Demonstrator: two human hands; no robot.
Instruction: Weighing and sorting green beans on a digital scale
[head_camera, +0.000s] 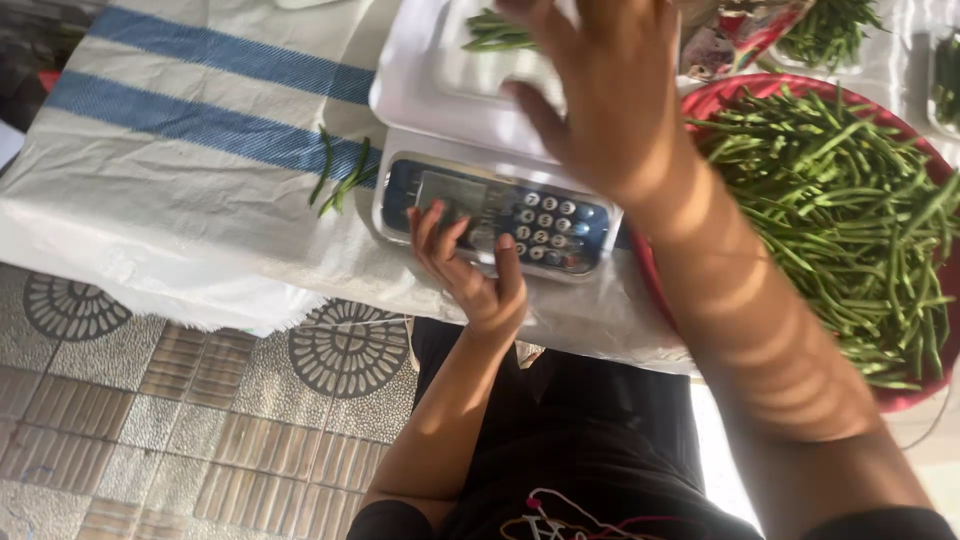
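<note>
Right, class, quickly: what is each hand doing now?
Left hand: open, fingers on the scale's keypad.
Right hand: open, over the scale tray, holding nothing visible.

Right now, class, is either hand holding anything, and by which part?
Nothing is visibly held. The left hand rests its fingers on the scale front panel; the right hand reaches over its tray.

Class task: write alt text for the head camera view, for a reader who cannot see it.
A person's left hand touches the keypad of a white weighing scale, while the right hand reaches over its pan. A red basin of green beans sits beside it on a striped cloth.
</note>
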